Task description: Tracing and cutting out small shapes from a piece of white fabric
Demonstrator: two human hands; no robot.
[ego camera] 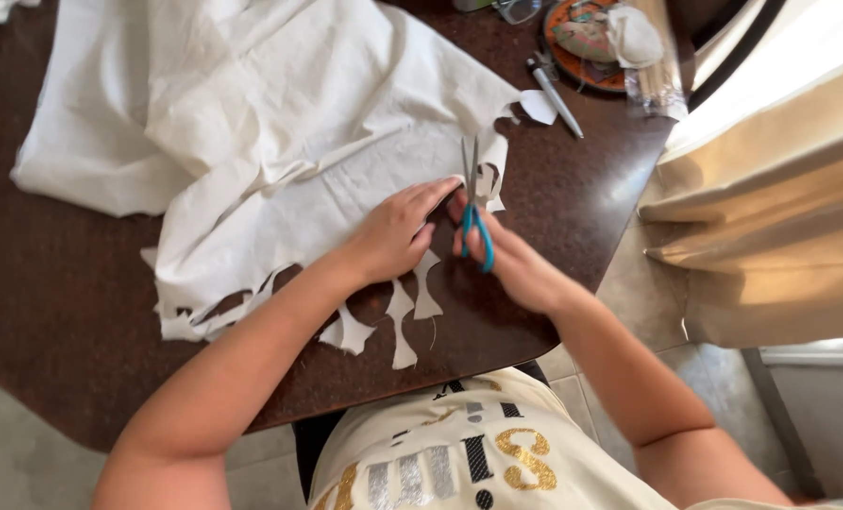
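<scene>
The right hand (511, 260) is closed through the blue loops of a pair of blue-handled steel scissors (472, 203), blades pointing away from the person and standing nearly together at the ragged edge of a large sheet of cream-white woven cloth (280, 142). The left hand (398, 231) lies flat and spread on that cloth just beside the blades, fingers extended and pinning the fabric down, gripping nothing.

The cloth sprawls over the dark brown speckled desk (53, 283), bunched and folded toward the far edge and thinning to a single layer where the cutting goes on, near the desk's right side. Its near edge is full of scalloped cut-outs, and several small white curved fabric offcuts (403, 321) lie loose at the near edge of the desk, just below the left wrist.

By my reading this fabric is light, soft and floppy. It will wrinkle and slide under the blades unless held taut, so the sensible hold is a flat palm close beside the cut line, just as the left hand has it. The narrow strips look flimsy and easy to tear.

At the far right corner rest a grey-and-white pen-shaped tool (554, 94) and a round orange tray (587, 42) of odds and ends. Beige curtains (771, 189) hang off the desk's right side.
</scene>
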